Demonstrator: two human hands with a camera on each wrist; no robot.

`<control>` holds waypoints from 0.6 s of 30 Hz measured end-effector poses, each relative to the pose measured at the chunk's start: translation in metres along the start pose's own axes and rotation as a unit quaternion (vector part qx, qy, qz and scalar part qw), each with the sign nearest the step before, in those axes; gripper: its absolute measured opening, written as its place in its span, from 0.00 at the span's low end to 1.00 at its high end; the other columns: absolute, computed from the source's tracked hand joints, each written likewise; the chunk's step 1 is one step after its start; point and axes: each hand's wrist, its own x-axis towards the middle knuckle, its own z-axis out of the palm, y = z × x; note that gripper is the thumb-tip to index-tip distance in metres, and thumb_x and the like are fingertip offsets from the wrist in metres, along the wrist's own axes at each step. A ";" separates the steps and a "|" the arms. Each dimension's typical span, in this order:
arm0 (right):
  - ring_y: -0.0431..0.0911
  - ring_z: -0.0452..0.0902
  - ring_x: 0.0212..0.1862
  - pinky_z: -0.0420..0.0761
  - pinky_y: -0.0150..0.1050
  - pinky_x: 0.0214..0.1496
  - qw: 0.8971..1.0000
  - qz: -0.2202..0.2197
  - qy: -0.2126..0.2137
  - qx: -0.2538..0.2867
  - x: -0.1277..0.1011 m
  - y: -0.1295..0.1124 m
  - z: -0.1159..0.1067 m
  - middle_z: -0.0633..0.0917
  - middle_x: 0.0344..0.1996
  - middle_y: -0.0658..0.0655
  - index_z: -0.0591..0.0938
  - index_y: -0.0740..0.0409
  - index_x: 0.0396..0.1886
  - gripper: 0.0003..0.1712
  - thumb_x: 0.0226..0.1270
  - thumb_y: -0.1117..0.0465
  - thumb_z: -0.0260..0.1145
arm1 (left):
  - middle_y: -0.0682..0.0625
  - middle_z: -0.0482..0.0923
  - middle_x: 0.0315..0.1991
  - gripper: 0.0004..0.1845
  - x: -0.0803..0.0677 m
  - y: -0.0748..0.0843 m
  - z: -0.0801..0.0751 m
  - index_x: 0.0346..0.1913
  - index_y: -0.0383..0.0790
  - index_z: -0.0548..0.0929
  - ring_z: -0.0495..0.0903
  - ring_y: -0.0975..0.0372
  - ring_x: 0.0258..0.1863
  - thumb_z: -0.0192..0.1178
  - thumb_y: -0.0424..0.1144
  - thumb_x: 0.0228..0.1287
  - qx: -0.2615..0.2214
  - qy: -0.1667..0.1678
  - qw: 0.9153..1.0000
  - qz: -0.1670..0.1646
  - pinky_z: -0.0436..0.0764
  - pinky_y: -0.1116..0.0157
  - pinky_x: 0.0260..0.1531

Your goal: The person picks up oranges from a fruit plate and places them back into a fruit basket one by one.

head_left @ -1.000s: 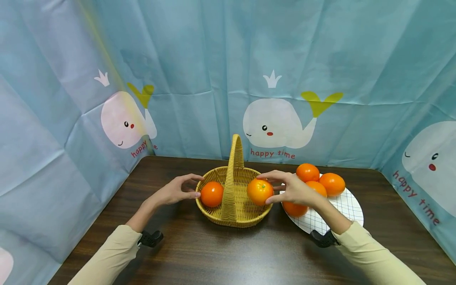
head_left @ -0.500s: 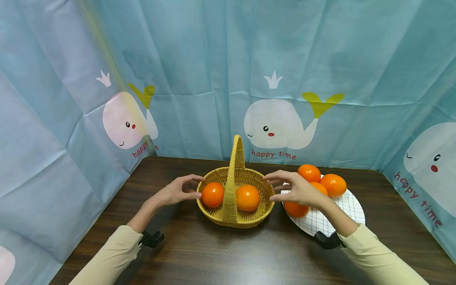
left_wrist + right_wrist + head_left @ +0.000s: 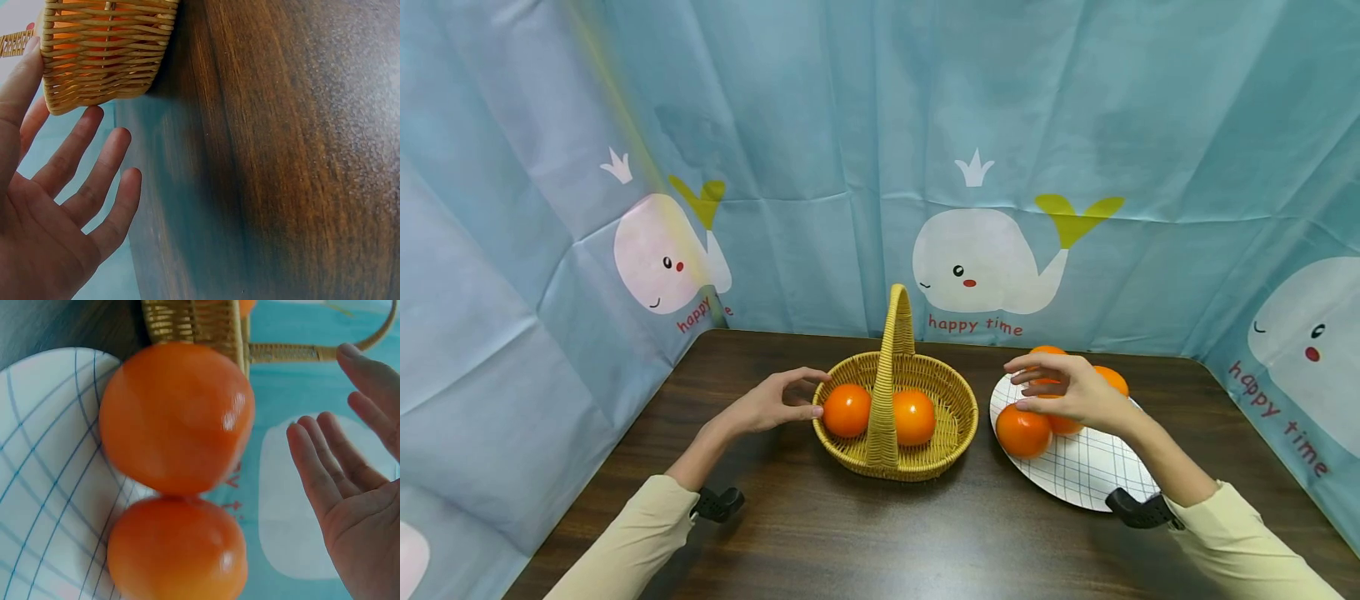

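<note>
A yellow wicker basket (image 3: pixel 953 392) with a tall arched handle (image 3: pixel 891 367) stands mid-table. One orange (image 3: pixel 847 410) lies left of the handle, and a second orange (image 3: pixel 914 417) lies just right of it, partly hidden behind it. My left hand (image 3: pixel 778 402) touches the basket's left rim with thumb and fingertips, its fingers fairly straight, as the wicker wall (image 3: pixel 106 53) shows up close. Over a white plate with blue grid lines (image 3: pixel 1101 475) hovers my right hand (image 3: pixel 1078 392), holding nothing, fingers apart. Several oranges are on the plate, the nearest orange (image 3: pixel 1024 431) at its left; others are partly covered by that hand.
The dark wooden table (image 3: pixel 880 533) extends in front of the basket and plate. A blue curtain (image 3: pixel 820 167) printed with white whales hangs behind and along both sides. Each wrist carries a black camera band (image 3: pixel 718 504).
My right hand has let go of an orange inside the basket and moved right, over the plate. That orange has settled leftward against the handle. My left hand has stayed at the rim.
</note>
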 end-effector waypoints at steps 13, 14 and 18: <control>0.57 0.83 0.54 0.84 0.40 0.50 0.997 0.027 0.033 -0.058 -0.029 0.005 -0.033 0.82 0.56 0.64 0.79 0.63 0.63 0.28 0.63 0.72 0.74 | 0.39 0.71 0.67 0.29 0.000 -0.002 0.000 0.69 0.37 0.74 0.72 0.42 0.62 0.69 0.40 0.69 0.000 0.001 1.000 0.001 0.77 0.44 0.56; 0.57 0.82 0.54 0.84 0.40 0.50 0.997 0.031 0.038 -0.061 -0.032 0.006 -0.036 0.81 0.56 0.64 0.79 0.63 0.63 0.27 0.63 0.72 0.74 | 0.39 0.71 0.67 0.29 0.000 -0.002 0.000 0.69 0.37 0.74 0.72 0.42 0.62 0.69 0.40 0.69 -0.001 0.001 1.000 0.001 0.77 0.44 0.56; 0.55 0.82 0.55 0.84 0.38 0.50 0.995 0.049 0.057 -0.072 -0.043 0.008 -0.046 0.81 0.56 0.67 0.79 0.63 0.63 0.27 0.64 0.71 0.74 | 0.39 0.71 0.67 0.29 0.001 -0.003 0.000 0.69 0.37 0.74 0.72 0.42 0.62 0.69 0.39 0.68 -0.004 0.000 1.000 0.000 0.76 0.43 0.56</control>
